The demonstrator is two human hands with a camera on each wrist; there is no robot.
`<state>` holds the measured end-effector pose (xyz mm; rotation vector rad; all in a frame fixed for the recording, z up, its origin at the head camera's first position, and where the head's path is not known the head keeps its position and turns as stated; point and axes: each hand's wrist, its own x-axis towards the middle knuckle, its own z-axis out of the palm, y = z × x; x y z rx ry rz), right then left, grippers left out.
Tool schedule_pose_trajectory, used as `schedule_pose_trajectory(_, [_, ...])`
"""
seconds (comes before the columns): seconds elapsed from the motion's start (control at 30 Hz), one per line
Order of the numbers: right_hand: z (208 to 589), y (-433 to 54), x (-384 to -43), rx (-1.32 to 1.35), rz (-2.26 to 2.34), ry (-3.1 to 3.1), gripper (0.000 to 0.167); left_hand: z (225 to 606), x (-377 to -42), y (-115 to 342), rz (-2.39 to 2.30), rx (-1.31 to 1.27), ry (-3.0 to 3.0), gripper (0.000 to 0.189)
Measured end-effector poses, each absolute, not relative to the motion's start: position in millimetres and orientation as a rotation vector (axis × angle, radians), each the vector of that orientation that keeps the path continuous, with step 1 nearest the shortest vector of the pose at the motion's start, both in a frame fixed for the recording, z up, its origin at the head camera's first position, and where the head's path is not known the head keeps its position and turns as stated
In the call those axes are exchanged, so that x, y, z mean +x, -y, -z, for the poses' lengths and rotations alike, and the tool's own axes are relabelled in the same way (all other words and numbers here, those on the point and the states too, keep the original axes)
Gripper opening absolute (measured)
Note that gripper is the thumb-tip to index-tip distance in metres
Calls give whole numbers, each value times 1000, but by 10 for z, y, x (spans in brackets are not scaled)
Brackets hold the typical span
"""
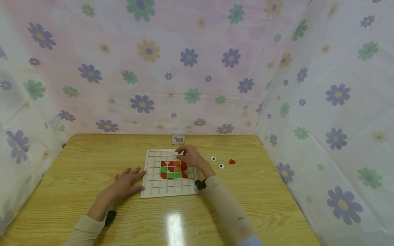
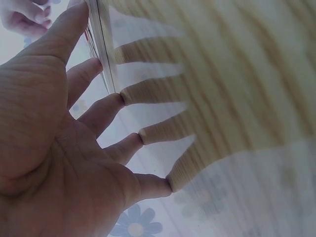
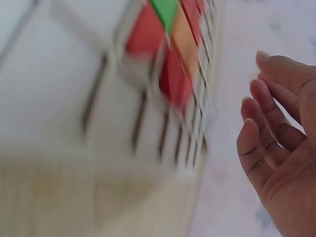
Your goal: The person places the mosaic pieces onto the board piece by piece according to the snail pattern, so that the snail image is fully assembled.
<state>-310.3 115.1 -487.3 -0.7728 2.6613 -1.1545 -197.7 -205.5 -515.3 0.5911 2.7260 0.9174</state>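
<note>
A pale wooden grid board [image 1: 155, 190] lies on the table with red, green and orange tiles [image 1: 170, 175] set in its middle squares. Spread fingers of my left hand [image 1: 124, 183] touch the table, with the thumb and index finger at the board's left edge. The left wrist view shows that hand [image 2: 59, 138] from the palm side, fingertips on the glossy tabletop. Over the board's upper right part hovers my right hand [image 1: 192, 158], loosely bent. Nothing shows between its fingers [image 3: 266, 106] in the right wrist view.
Right of the board lie two white eye pieces [image 1: 213, 159] with dark centres and a red rounded piece [image 1: 232, 161]. A small picture card [image 1: 178, 139] is at the table's back edge. Flower-patterned sheets [image 1: 191, 89] surround the wooden table [image 1: 101, 153].
</note>
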Motion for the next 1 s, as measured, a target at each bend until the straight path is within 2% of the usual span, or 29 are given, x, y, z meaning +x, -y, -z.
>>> schedule_pose_trajectory(0.2, [4821, -1888, -3157, -618, 1256, -2763, 30, 5106, -1966, 2033, -911, 590, -2727, 69])
schedule_pose_trajectory(0.57, [4833, -2988, -3109, -319, 968, -2829, 40, 5127, -1950, 2021, -894, 569, -2740, 69])
schedule_pose_trajectory(0.77, [4934, -3334, -3002, -279, 830, -2808, 41, 5112, -1938, 2016, -893, 590, -2741, 68])
schedule_pose_trajectory(1.0, [5042, -3444, -2899, -264, 946, -2793, 23, 5095, -1928, 2012, -898, 596, -2745, 66])
